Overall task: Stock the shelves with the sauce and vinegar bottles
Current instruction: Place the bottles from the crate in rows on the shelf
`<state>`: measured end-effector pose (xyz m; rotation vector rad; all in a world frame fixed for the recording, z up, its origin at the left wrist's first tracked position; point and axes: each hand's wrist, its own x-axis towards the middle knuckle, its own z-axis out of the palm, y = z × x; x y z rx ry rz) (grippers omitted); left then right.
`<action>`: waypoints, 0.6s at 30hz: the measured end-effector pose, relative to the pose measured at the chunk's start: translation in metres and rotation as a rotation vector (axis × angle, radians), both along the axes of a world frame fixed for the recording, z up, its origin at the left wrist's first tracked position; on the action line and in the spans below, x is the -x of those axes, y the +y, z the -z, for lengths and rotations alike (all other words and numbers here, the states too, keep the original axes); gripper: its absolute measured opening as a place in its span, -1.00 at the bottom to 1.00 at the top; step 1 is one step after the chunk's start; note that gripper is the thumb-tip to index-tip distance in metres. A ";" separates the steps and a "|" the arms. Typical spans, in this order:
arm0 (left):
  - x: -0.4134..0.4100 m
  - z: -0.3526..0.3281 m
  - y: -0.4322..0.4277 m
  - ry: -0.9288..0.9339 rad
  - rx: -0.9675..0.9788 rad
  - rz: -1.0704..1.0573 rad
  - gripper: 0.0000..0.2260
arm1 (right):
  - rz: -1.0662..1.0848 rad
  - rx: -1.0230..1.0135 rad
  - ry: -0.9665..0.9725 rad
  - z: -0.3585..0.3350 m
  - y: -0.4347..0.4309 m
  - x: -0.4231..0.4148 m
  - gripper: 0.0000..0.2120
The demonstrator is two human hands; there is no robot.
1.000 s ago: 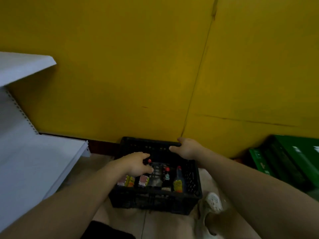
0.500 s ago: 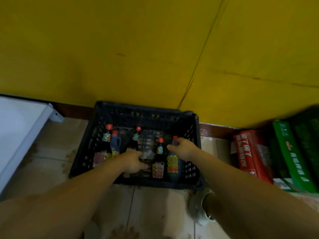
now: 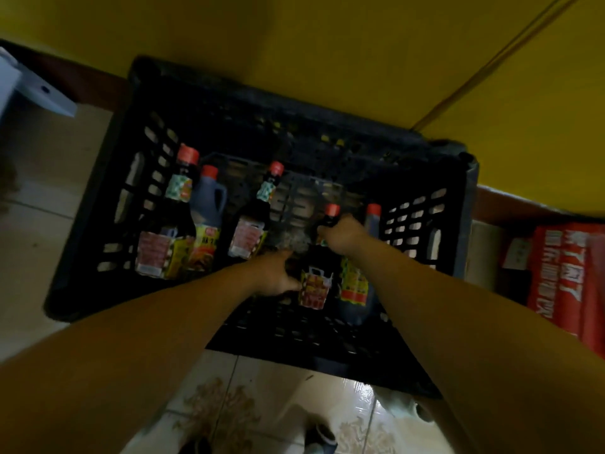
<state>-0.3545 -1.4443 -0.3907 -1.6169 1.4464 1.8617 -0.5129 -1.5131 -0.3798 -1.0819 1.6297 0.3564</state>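
A black plastic crate stands on the tiled floor against the yellow wall and holds several dark red-capped bottles. At its left stand a tall sauce bottle and a jug-shaped bottle, with another tall bottle in the middle. My right hand is closed around the neck of a dark bottle near the crate's right side. Beside it stands a yellow-labelled bottle. My left hand reaches into the crate and touches the lower part of that same dark bottle, fingers curled.
A white shelf corner shows at the upper left. Red cartons lie on the floor to the right of the crate. Glossy floor tiles run below the crate, near my feet.
The view has tilted down and closer over the crate. My right hand has shifted from the rightmost bottle's top to the neck of the dark bottle beside it; my left hand has moved right toward it.
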 end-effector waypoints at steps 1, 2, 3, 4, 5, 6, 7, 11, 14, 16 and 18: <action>0.001 0.006 -0.001 -0.003 -0.025 0.000 -0.53 | 0.001 0.000 0.006 0.006 -0.001 -0.003 -0.58; 0.002 0.011 -0.002 -0.006 -0.051 0.010 -0.55 | 0.007 0.002 0.017 0.013 -0.003 -0.007 -0.53; 0.003 0.015 -0.003 -0.016 -0.078 0.020 -0.48 | 0.003 0.011 0.023 0.018 -0.003 -0.011 -0.51; 0.005 0.017 -0.003 -0.027 -0.106 0.036 -0.40 | -0.005 0.015 0.052 0.022 -0.003 -0.014 -0.39; 0.007 0.019 -0.003 -0.033 -0.124 0.052 -0.35 | -0.038 0.028 0.095 0.024 -0.001 -0.018 -0.33; 0.010 0.020 -0.002 -0.034 -0.127 0.065 -0.34 | -0.064 0.048 0.128 0.025 0.001 -0.022 -0.31; 0.012 0.019 -0.002 -0.039 -0.130 0.075 -0.36 | -0.087 0.070 0.149 0.024 0.003 -0.025 -0.32; 0.012 0.003 0.002 -0.032 -0.109 0.083 -0.42 | -0.031 0.126 0.101 0.011 0.014 -0.027 -0.39; 0.007 -0.016 0.009 0.020 0.011 0.014 -0.48 | 0.064 0.247 0.033 -0.015 0.021 -0.021 -0.51; 0.005 -0.033 0.014 0.043 0.055 -0.041 -0.51 | 0.113 0.332 -0.013 -0.041 0.024 -0.018 -0.60; 0.001 -0.053 0.019 0.082 0.085 -0.115 -0.42 | 0.159 0.385 -0.077 -0.075 0.024 -0.018 -0.64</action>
